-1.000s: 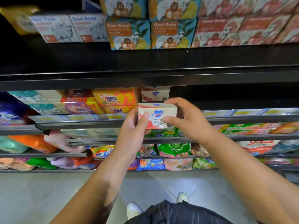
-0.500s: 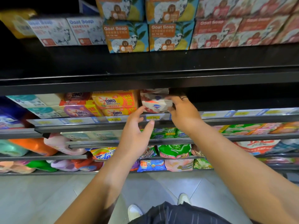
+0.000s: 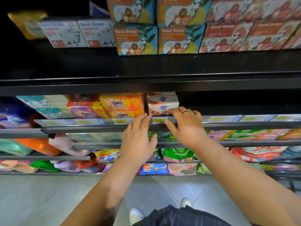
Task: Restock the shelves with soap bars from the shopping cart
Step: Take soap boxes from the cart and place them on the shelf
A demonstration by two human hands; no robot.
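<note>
Soap bar box [image 3: 162, 106] stands at the near edge of the middle shelf [image 3: 244, 125], a like box [image 3: 161, 99] just behind it. OMO packs [image 3: 121, 103] lie directly to its left; the shelf to its right is dark. Right hand [image 3: 185, 126] is spread with straight fingers, tips at the box's lower near edge, gripping nothing. Left hand [image 3: 138, 139] is relaxed and holds nothing, fingertips over the price rail [image 3: 120, 121]. Goat Soap cartons [image 3: 136, 39] fill the shelf above.
</note>
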